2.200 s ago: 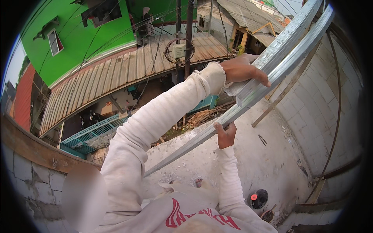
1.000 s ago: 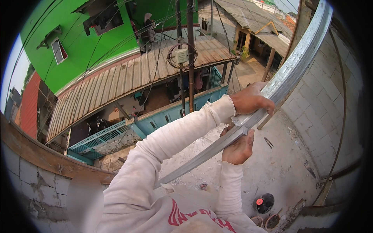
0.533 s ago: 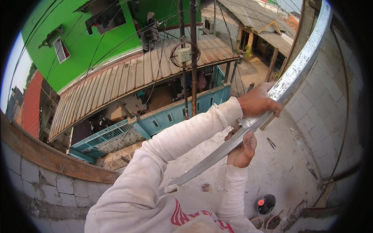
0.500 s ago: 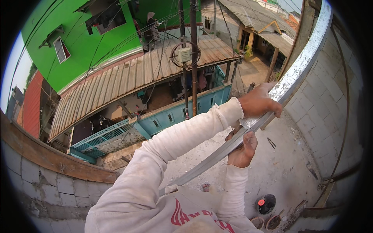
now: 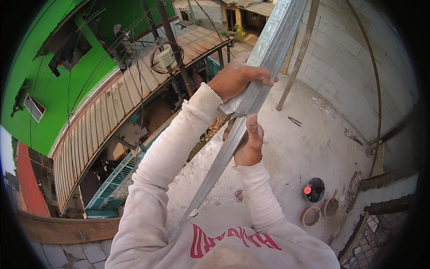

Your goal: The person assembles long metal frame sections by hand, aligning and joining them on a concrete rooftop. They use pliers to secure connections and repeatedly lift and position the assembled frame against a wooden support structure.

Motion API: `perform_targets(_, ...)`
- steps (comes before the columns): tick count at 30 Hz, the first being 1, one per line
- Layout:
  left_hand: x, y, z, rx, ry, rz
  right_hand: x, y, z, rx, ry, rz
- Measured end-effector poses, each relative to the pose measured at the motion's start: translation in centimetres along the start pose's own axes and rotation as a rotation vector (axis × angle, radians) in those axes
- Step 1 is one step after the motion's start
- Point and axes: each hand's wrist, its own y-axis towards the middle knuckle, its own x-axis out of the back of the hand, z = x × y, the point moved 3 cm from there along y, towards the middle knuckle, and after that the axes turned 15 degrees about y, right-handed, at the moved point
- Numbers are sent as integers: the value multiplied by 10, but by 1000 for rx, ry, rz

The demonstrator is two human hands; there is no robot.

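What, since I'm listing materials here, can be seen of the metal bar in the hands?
The metal bar, silvery and ribbed lengthwise, slants from the top toward the lower left. Its wider upper part stops at a step; the left hand grips above it, the right hand below. Neither far end shows clearly.

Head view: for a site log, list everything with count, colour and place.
Long ribbed metal channels: at least two, silver, in both hands
Thin plier-like tool: one, dark, right of centre
Round red-capped container: one, black, lower right
Shallow round bowls: two, brownish, near the container
Masonry block walls: two, pale grey, right and lower left
Painted house: one, green, upper left
Rusty corrugated roof: one, brown, left
Slatted metal fence: one, teal, left
Tall utility poles: two, dark, upper left
Left hand: one, white-sleeved, centre
Right hand: one, white-sleeved, centre, lower
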Motion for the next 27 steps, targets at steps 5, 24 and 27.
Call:
perform_targets(5,1,-6,-16,18,56,3,6,-2,4,-15,-78,-17)
perform_targets(24,61,-9,-20,98,220,-37,-25,-8,8,166,-156,-85)
perform_targets(27,61,-12,-27,57,242,-67,-38,-9,5,210,-202,-78)
